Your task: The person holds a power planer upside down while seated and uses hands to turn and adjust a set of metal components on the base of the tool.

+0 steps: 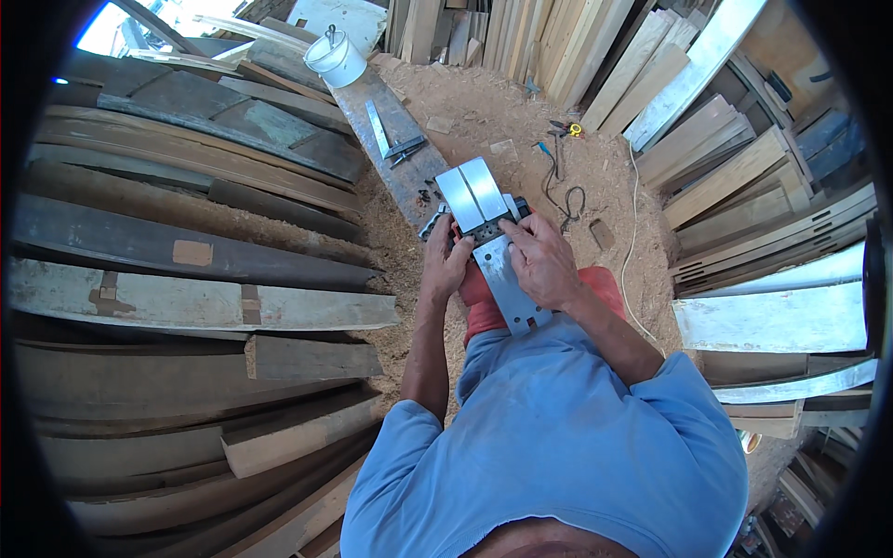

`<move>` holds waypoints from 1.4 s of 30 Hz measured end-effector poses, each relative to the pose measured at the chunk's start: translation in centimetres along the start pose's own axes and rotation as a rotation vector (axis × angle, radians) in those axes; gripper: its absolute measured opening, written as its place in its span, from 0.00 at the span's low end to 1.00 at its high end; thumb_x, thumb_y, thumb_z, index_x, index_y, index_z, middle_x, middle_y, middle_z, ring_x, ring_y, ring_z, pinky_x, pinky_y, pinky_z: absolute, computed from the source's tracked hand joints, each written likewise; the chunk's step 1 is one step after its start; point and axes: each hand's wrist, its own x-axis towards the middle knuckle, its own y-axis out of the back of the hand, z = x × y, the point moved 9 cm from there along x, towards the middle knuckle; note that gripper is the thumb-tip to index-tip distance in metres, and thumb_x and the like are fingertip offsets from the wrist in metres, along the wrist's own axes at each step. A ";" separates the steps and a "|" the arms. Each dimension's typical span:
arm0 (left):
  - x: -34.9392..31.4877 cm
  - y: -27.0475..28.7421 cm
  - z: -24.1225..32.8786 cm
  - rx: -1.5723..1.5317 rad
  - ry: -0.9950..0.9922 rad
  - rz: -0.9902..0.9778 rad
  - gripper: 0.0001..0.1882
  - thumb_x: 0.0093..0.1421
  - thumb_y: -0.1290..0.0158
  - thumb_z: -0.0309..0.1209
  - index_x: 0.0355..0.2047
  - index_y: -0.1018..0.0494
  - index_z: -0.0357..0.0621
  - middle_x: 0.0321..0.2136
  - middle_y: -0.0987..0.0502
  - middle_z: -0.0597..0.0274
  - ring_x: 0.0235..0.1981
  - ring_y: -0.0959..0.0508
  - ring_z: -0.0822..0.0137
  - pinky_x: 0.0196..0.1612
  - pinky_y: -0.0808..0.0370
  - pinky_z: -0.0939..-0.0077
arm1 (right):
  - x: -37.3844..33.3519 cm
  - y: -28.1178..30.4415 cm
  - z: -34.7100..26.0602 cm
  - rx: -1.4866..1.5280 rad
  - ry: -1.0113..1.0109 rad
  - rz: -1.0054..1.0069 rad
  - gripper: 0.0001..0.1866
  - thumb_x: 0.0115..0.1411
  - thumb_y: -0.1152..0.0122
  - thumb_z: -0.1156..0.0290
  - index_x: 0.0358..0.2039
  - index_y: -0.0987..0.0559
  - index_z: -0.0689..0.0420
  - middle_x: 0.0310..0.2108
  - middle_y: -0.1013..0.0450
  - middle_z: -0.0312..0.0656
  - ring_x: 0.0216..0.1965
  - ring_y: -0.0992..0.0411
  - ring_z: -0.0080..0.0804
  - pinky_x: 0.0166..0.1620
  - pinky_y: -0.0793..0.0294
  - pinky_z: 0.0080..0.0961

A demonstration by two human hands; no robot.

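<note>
An electric hand planer [472,190] lies sole up across my lap, its silvery metal plates facing me. Between the two plates runs the dark cutter area. My left hand [446,258] is closed around the planer's left side, thumb beside the cutter area. At the other side, my right hand [543,261] has its fingers bent and pressed together on the cutter area. Whether a small part is between those fingertips is hidden. Just left of the planer, several small dark pieces [425,195] lie on a narrow wooden bench [361,93].
On the bench stand a white bucket [336,61] and metal tools [403,149]. A yellow tape measure [575,130], a dark cord [549,183] and a pale cable [633,232] lie on the sawdust-covered floor. Stacked boards [205,293] line the left; more timber [772,321] stands at the right.
</note>
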 end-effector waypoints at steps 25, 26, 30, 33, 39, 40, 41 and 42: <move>0.2 0.1 -0.2 -0.031 -0.006 0.004 0.20 0.60 0.49 0.31 0.51 0.28 0.34 0.41 0.24 0.54 0.43 0.25 0.63 0.51 0.28 0.67 | 0.3 -0.5 0.3 -0.011 -0.026 -0.023 0.22 0.63 0.40 0.74 0.58 0.20 0.61 0.42 0.28 0.49 0.44 0.27 0.46 0.48 0.26 0.40; 0.2 0.1 -0.2 -0.033 -0.003 0.001 0.20 0.60 0.49 0.31 0.51 0.28 0.33 0.41 0.24 0.54 0.44 0.25 0.64 0.51 0.28 0.67 | 0.3 -0.6 0.3 -0.010 -0.025 -0.024 0.22 0.62 0.40 0.74 0.58 0.20 0.61 0.42 0.28 0.49 0.44 0.27 0.46 0.48 0.26 0.40; 0.1 0.0 -0.3 -0.048 0.004 0.026 0.20 0.60 0.50 0.30 0.52 0.28 0.33 0.41 0.24 0.56 0.44 0.25 0.65 0.51 0.28 0.67 | 0.5 -0.4 0.3 -0.021 0.004 -0.017 0.22 0.62 0.40 0.74 0.57 0.20 0.61 0.42 0.28 0.49 0.44 0.27 0.46 0.48 0.26 0.40; 0.1 -0.1 -1.5 -0.076 0.048 0.008 0.20 0.61 0.50 0.30 0.52 0.28 0.33 0.41 0.24 0.58 0.43 0.26 0.67 0.49 0.28 0.69 | 0.6 -0.5 0.2 -0.026 0.017 -0.022 0.22 0.61 0.40 0.74 0.57 0.20 0.61 0.41 0.28 0.48 0.44 0.27 0.46 0.48 0.26 0.40; -0.3 0.6 -3.5 -0.098 0.065 0.020 0.21 0.60 0.49 0.27 0.54 0.29 0.35 0.40 0.24 0.61 0.39 0.27 0.70 0.46 0.28 0.73 | 1.3 0.1 0.9 0.158 -0.027 -0.052 0.20 0.63 0.40 0.73 0.55 0.19 0.63 0.44 0.23 0.51 0.48 0.24 0.45 0.55 0.26 0.36; 0.1 -0.1 -1.8 -0.111 0.019 0.016 0.20 0.59 0.48 0.26 0.53 0.28 0.35 0.37 0.24 0.62 0.39 0.27 0.69 0.45 0.27 0.70 | 1.5 0.7 2.2 0.242 -0.063 -0.061 0.19 0.63 0.40 0.73 0.54 0.19 0.64 0.45 0.21 0.52 0.50 0.24 0.44 0.59 0.27 0.35; 0.1 0.1 -2.1 -0.105 -0.010 0.042 0.18 0.59 0.47 0.26 0.50 0.28 0.36 0.35 0.26 0.60 0.38 0.26 0.66 0.44 0.28 0.68 | 1.6 1.6 4.2 0.372 -0.182 0.016 0.18 0.65 0.39 0.72 0.54 0.19 0.64 0.47 0.20 0.50 0.50 0.22 0.40 0.59 0.27 0.32; 0.2 0.0 -1.5 -0.055 -0.041 0.037 0.17 0.58 0.46 0.27 0.48 0.28 0.36 0.34 0.26 0.58 0.37 0.26 0.63 0.45 0.28 0.66 | 1.5 2.7 6.8 0.496 -0.312 0.094 0.17 0.66 0.39 0.71 0.53 0.18 0.63 0.48 0.19 0.49 0.50 0.21 0.35 0.60 0.27 0.29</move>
